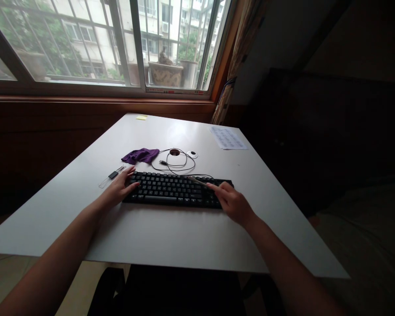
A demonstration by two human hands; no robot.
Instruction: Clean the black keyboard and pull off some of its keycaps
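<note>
Left hand (122, 184): lay spread wide on the keyboard (171, 189).
Right hand (233, 202): pinched a thin stick (198, 181) over the keyboard.

Black keyboard (171, 189), purple cloth (140, 155)

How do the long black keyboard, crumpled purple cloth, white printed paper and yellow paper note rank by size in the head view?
1. Long black keyboard
2. Crumpled purple cloth and white printed paper: they look too alike to rank surely
3. Yellow paper note
</note>
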